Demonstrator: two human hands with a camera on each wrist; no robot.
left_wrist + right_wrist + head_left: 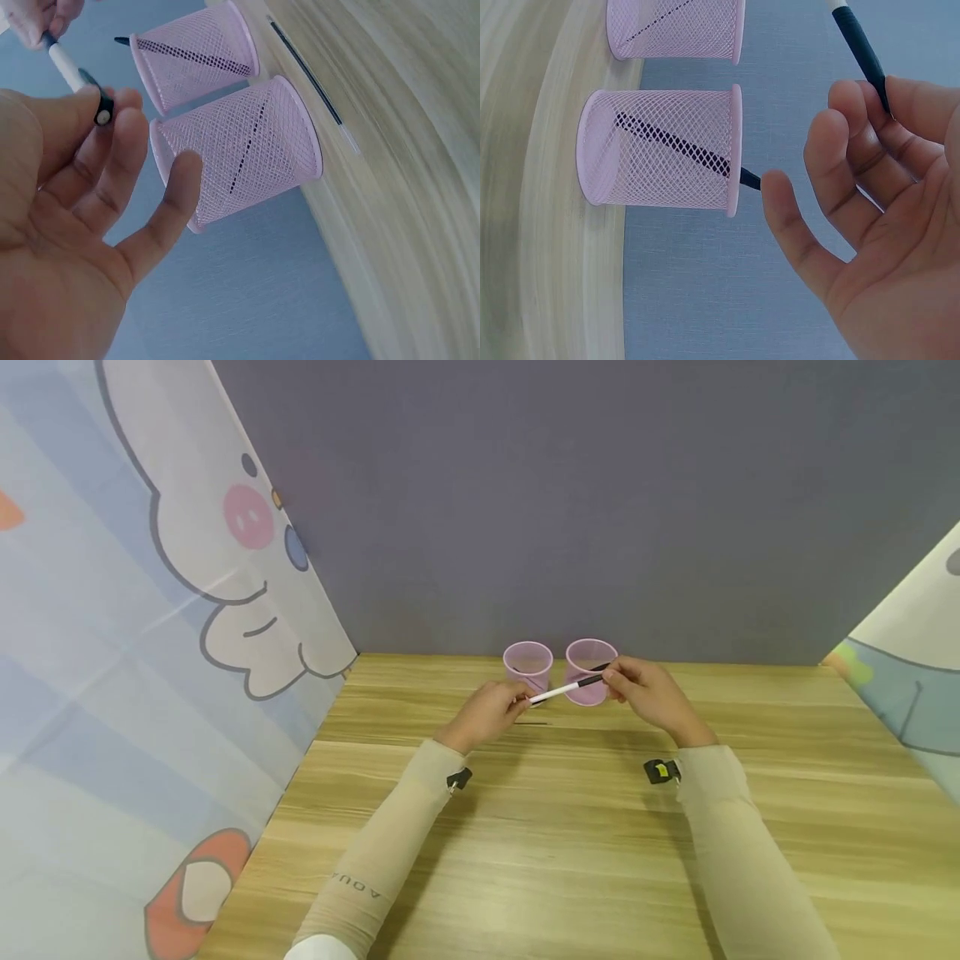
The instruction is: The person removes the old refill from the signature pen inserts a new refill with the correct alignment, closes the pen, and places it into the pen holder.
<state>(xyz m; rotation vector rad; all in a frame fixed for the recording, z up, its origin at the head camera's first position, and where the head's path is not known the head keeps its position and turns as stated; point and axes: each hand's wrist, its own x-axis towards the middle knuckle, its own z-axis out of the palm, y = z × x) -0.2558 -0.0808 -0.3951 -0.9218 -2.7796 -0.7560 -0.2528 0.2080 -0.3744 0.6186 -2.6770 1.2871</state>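
A white pen with a black grip section [558,691] is held level between both hands, above and in front of two pink mesh pen cups. My left hand [487,712] pinches its clip end between thumb and fingers, the little finger extended in the left wrist view. The tip end is pinched by my right hand [647,695]; the fine point shows at the fingertips in the right wrist view. Inside the left cup [528,660] leans a thin dark stick. A thicker black pen [682,150] leans in the right cup [660,187], its end poking past the rim.
A pen refill [307,71], dark with a clear end, lies on the wooden table [525,860] before the left cup. Behind the cups rises a grey panel [562,510]. A cartoon-printed cloth [172,693] hangs along the left side, another [915,668] on the right.
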